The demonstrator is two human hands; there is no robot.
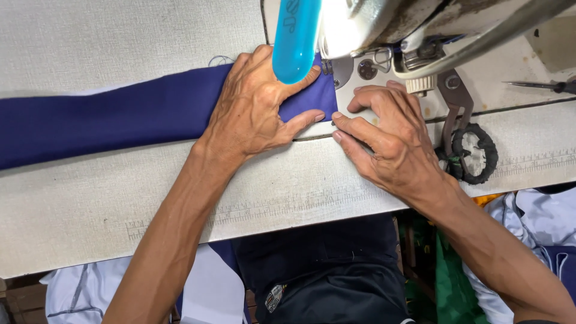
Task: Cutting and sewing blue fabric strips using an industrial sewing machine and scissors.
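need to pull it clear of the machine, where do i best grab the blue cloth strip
Grip the blue cloth strip on its long free stretch to the left, pinching from the near edge. It lies flat and bare there; its right end sits pinned under the left hand beside the sewing machine.

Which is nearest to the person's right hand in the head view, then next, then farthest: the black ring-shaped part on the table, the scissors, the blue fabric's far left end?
From the right hand:
1. Black ring-shaped part, just to its right on the table.
2. Scissors, at the upper right edge.
3. Blue fabric's far left end, across the table, beyond the left hand.
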